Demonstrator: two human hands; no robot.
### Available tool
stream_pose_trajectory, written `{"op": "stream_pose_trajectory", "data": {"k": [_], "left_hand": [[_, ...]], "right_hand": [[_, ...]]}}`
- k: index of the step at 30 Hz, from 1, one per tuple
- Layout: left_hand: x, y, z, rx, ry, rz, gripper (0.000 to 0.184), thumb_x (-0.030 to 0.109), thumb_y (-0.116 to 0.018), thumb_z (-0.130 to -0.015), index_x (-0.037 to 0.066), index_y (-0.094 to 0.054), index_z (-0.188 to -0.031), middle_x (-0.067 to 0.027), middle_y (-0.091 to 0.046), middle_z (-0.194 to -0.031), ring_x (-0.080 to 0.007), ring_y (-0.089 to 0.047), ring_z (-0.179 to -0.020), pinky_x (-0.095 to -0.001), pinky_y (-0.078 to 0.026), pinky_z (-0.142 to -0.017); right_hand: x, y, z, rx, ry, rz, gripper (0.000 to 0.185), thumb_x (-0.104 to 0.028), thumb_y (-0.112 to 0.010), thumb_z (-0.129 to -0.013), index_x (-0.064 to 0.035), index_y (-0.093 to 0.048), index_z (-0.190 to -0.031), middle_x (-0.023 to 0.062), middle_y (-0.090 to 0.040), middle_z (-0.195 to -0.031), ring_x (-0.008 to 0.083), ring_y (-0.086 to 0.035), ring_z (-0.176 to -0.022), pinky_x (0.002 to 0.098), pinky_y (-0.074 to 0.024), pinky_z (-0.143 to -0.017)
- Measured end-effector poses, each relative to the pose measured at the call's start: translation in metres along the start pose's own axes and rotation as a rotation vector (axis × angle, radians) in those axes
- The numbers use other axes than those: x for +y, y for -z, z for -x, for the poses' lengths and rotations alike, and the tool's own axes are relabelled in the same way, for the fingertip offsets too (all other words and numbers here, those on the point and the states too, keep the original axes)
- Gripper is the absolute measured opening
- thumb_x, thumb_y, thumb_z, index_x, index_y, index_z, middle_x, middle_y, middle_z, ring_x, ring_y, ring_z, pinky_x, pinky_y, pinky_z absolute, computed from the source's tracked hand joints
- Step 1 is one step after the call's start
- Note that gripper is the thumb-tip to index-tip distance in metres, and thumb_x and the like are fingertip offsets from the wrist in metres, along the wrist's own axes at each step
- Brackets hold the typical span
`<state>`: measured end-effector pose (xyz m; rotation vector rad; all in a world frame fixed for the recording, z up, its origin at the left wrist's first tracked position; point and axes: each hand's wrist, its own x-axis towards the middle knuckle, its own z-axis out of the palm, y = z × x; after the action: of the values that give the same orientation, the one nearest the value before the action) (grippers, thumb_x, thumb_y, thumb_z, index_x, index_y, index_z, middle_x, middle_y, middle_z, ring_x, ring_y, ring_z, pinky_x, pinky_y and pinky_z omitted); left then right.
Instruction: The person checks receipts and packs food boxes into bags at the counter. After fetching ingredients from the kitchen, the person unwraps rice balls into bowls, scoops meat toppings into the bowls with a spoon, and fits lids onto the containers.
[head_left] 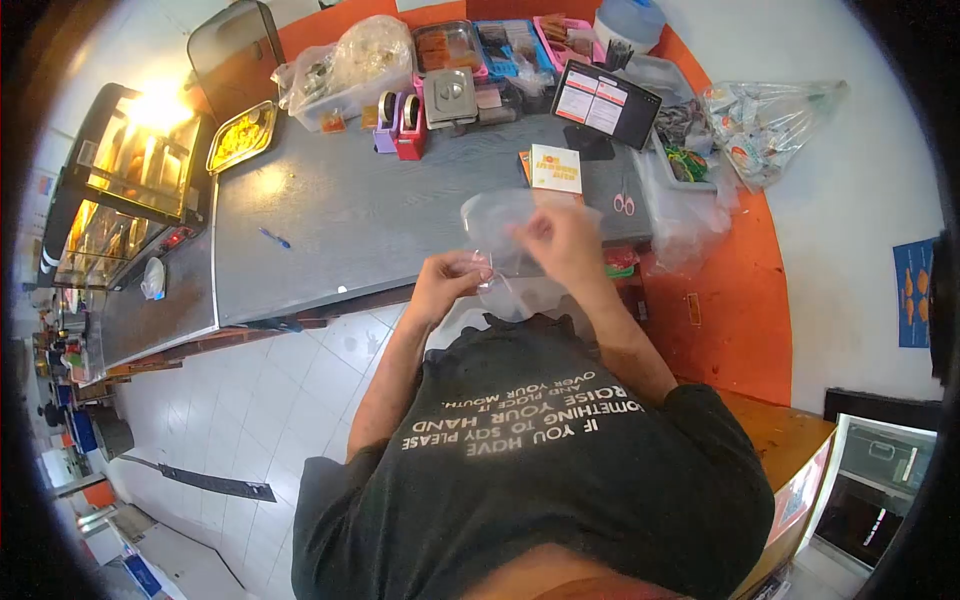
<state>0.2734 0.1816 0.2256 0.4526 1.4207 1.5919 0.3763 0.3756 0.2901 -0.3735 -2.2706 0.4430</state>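
A clear plastic bag (490, 217) is spread between my two hands above the front edge of the grey counter. My left hand (450, 284) is closed, its fingertips pinching the lower left part of the plastic. To the right and a little higher, my right hand (556, 243) is also closed, with its fingers bent together at the bag; what exactly they grip is blurred. A small white and orange box (556, 169) lies on the counter just beyond my right hand. Pink-handled scissors (624, 204) rest to the right of it.
The grey counter (350, 210) carries a blue pen (274, 238), tape dispensers (410, 127), a metal container (450, 97) and a tablet (606, 104) on a stand. At left are a tray of yellow food (241, 137) and a lit display case (130, 180). Bagged items (775, 130) hang right.
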Motion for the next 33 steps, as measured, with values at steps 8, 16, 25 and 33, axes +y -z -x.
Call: {"op": "stream_pose_trajectory", "data": {"k": [8,16,25,33], "left_hand": [[-0.031,-0.024,-0.020,0.134,-0.167,-0.193,0.021,0.004,-0.073,-0.078,-0.003,-0.065,-0.096,-0.0067,-0.068,-0.089,-0.0101,-0.061,-0.081,-0.0269,-0.050,-0.072],[-0.010,0.041,-0.027,0.388,-0.275,0.583,0.033,-0.003,-0.056,-0.081,0.016,-0.035,-0.063,0.0026,-0.045,-0.065,-0.0081,-0.047,-0.065,-0.0228,-0.034,-0.056],[0.035,0.034,-0.024,0.744,-0.384,0.153,0.026,0.004,-0.062,-0.084,0.011,-0.044,-0.067,0.0009,-0.052,-0.071,-0.0075,-0.048,-0.065,-0.0249,-0.042,-0.057],[0.010,-0.018,-0.002,0.700,-0.365,-1.302,0.012,0.007,-0.061,-0.077,0.002,-0.051,-0.081,-0.0161,-0.060,-0.075,-0.0381,-0.061,-0.078,-0.0415,-0.046,-0.064]], "right_hand": [[-0.002,-0.031,0.032,-0.736,-0.358,-0.551,0.028,-0.028,-0.069,-0.082,-0.0003,-0.065,-0.080,0.0181,-0.065,-0.069,0.0320,-0.066,-0.066,0.0389,-0.0486,-0.060],[0.085,0.014,-0.016,-0.206,-0.163,-0.016,0.018,-0.017,-0.063,-0.085,-0.0020,-0.061,-0.075,0.0182,-0.064,-0.070,0.0357,-0.065,-0.065,0.0443,-0.0482,-0.059],[0.086,0.008,-0.020,-0.344,-0.021,-0.122,0.039,-0.024,-0.069,-0.082,-0.0070,-0.053,-0.113,0.0155,-0.066,-0.084,0.0370,-0.065,-0.080,0.0441,-0.0509,-0.068],[0.043,-0.023,0.004,-0.470,-0.238,-0.170,0.032,-0.016,-0.058,-0.085,-0.0086,-0.053,-0.116,0.0173,-0.064,-0.101,0.0376,-0.063,-0.090,0.0484,-0.0503,-0.075]]}}
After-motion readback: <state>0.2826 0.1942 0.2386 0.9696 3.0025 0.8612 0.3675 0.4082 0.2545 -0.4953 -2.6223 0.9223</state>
